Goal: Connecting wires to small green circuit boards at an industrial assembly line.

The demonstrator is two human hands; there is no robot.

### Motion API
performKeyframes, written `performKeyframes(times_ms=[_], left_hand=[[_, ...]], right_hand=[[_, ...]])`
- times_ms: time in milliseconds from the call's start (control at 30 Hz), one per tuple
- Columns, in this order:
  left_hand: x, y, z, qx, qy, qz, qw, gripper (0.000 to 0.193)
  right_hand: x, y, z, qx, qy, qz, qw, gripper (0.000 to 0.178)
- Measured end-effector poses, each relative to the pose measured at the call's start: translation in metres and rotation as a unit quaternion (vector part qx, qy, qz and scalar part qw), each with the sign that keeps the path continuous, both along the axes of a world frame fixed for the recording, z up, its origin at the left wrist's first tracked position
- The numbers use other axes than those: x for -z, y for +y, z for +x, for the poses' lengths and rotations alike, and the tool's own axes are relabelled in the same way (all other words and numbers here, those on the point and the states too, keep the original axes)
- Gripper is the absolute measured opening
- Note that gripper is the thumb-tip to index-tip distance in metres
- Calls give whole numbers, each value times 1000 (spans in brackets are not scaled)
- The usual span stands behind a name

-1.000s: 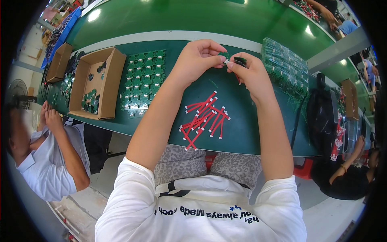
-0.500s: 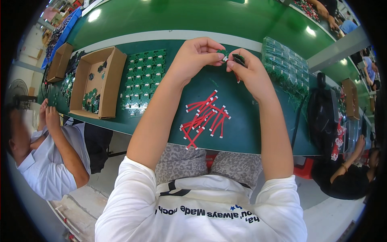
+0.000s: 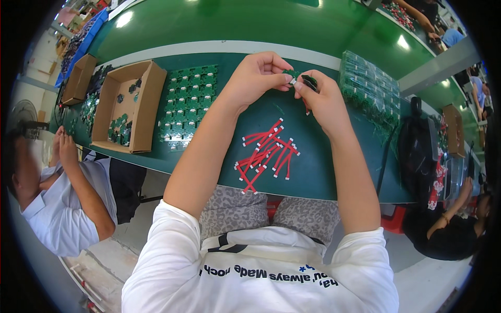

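Nearest, the person's white shirt [image 3: 224,292] carries dark lettering [image 3: 271,274], upside down in this view, with a small blue mark. Red cables [image 3: 261,156] with white ends lie loosely piled on the green tabletop [image 3: 315,161]. Beyond them, the left hand [image 3: 257,75] pinches a small green circuit board [image 3: 292,73] with a white connector [image 3: 293,81]; just beside it, the right hand [image 3: 324,96] grips a dark piece [image 3: 310,81], a red strand [image 3: 307,107] hanging below.

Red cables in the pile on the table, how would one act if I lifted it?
The red cables look like thin strips, so one is probably light and somewhat bendy. Because they lie crossed, its white end plugs might catch on neighbours.
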State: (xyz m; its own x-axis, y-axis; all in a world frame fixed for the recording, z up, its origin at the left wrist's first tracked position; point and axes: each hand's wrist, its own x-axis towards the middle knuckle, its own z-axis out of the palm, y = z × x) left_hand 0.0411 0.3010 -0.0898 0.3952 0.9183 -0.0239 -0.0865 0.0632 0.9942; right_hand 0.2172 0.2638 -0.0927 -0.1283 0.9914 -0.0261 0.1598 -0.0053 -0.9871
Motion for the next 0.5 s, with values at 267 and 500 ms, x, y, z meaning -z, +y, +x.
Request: performKeyframes(times_ms=[267, 500], left_hand=[[-1, 0, -1, 3, 15, -3, 1000, 17], [2, 1, -2, 13, 15, 1, 1000, 17]], right_hand=[[12, 0, -6, 16, 31, 25, 999, 12], [10, -1, -8, 22, 21, 22, 999, 11]])
